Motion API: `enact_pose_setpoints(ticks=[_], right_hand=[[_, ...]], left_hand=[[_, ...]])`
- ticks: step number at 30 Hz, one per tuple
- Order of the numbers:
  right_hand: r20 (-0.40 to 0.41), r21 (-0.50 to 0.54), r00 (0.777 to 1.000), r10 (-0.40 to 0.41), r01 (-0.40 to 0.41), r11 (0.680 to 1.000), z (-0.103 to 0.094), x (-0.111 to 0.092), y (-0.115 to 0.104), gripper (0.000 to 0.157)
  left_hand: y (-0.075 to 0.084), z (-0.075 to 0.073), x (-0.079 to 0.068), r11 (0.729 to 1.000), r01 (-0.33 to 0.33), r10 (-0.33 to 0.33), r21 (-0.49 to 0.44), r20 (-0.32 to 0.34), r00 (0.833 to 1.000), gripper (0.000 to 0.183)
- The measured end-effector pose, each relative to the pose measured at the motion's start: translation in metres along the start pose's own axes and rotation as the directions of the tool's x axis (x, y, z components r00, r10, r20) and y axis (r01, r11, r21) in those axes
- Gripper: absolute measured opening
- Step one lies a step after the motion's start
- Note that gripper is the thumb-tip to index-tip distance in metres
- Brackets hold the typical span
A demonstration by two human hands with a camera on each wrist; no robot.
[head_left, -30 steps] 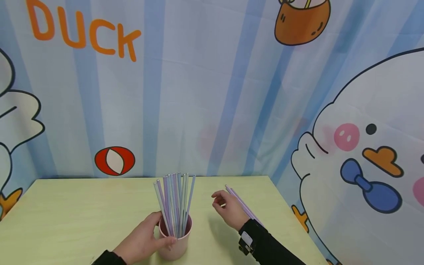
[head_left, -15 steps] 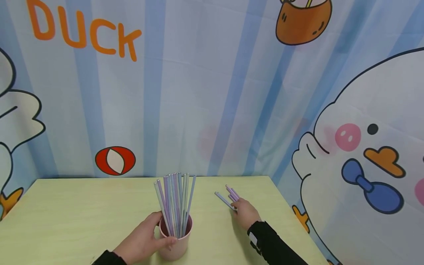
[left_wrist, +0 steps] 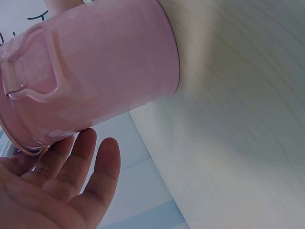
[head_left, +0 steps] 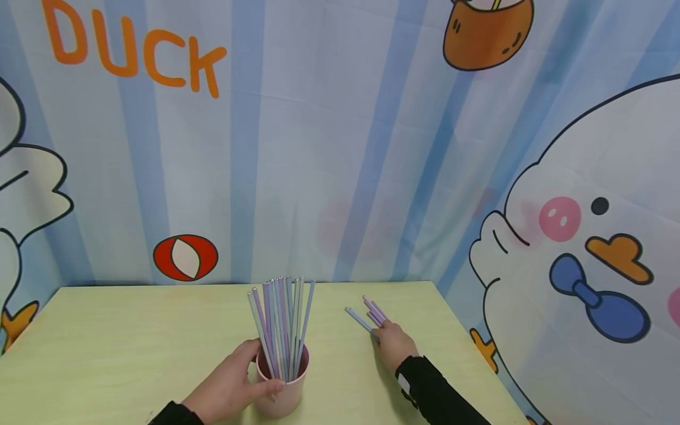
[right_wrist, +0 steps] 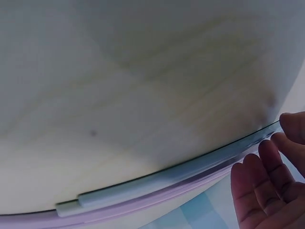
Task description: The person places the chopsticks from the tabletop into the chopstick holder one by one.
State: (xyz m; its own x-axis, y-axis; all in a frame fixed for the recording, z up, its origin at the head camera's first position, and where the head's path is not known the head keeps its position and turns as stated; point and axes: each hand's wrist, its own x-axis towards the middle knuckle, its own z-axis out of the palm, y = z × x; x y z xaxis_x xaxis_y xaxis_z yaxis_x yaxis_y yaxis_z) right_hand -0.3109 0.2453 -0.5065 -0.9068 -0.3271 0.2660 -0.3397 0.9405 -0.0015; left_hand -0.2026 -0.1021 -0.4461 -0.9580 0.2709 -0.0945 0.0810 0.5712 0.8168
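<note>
A pink cup point(head_left: 280, 401) with a small loop on its side point(left_wrist: 35, 64) stands on the table, full of upright pastel straws point(head_left: 281, 324). My left hand point(head_left: 231, 383) grips it near the rim, thumb on the near side and fingers around the left. In the left wrist view, several fingers point(left_wrist: 102, 176) lie along the cup's wall. Over to the right, my right hand point(head_left: 395, 345) is at the loose straws. Its thumb and forefinger pinch a blue straw point(right_wrist: 190, 171). Lilac straws point(head_left: 375, 310) lie beside that one, partly hidden under the hand.
The pale yellow wooden table point(head_left: 133, 342) extends to the left of the cup and between the two hands. Behind it hangs a blue striped curtain point(head_left: 308, 147) with cartoon ducks. The table's right edge lies just past the right forearm.
My right hand moved right and down from above the table to the loose straws, where it took hold of a blue one. The left hand and cup stayed in place.
</note>
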Motion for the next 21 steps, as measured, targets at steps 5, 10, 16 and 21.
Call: enact_pose_setpoints(ticks=[5, 10, 16, 21], right_hand=[[-0.014, -0.046, 1.0, -0.02, 0.019, 0.999, 0.005, 0.0001, 0.0019, 0.016], [-0.051, -0.068, 0.998, -0.047, 0.044, 0.997, 0.0058, -0.001, 0.0022, 0.017], [-0.038, -0.055, 0.997, -0.072, 0.07, 0.996, 0.0032, 0.0003, -0.0001, 0.012], [-0.022, -0.013, 0.997, -0.075, 0.075, 0.997, -0.0015, 0.0012, -0.0069, 0.009]], left_hand=[[-0.0007, 0.0001, 0.0001, 1.0, -0.001, 0.001, -0.001, -0.001, 1.0, 0.091], [-0.0006, 0.0001, -0.0001, 1.0, 0.003, -0.003, -0.005, -0.001, 1.0, 0.091], [0.0001, 0.0, -0.0004, 1.0, 0.011, -0.011, -0.007, 0.0, 1.0, 0.09], [-0.0007, 0.0002, 0.0001, 1.0, 0.0, 0.0, -0.007, 0.002, 1.0, 0.091]])
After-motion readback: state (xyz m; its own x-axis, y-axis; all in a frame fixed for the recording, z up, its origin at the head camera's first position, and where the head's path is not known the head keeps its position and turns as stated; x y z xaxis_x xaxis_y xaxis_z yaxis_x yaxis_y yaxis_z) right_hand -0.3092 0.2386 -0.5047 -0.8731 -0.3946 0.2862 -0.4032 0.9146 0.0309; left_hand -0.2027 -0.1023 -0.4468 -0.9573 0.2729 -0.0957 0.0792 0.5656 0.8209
